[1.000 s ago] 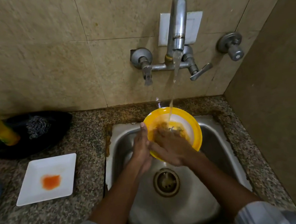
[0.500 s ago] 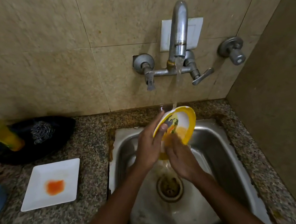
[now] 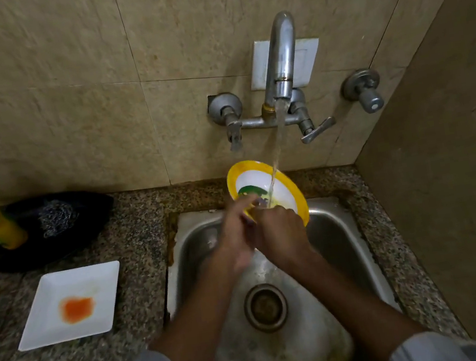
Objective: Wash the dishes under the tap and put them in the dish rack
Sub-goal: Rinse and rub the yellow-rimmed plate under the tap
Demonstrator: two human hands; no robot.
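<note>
Rinsing goes on at the centre of the frame: the yellow-rimmed plate (image 3: pixel 266 190) is tilted up over the back edge of the sink (image 3: pixel 339 227), its face turned to the camera, with the stream from the tap (image 3: pixel 279 59) landing on it. A second ago orange residue covered the middle of the plate; half a second ago it stood nearly edge-on; now the white centre and a green print show, with only a little yellow left at the bottom. The left hand (image 3: pixel 236 242), blurred, holds the plate's lower left rim, and the right hand (image 3: pixel 281 232) has its curled fingers on the lower face, apparently rubbing; whether it grips the plate I cannot tell. This plate looks nearly clean. At lower left the white square plate (image 3: pixel 93 294) with an orange smear waits on the table (image 3: pixel 132 227). No dish rack is in view.
</note>
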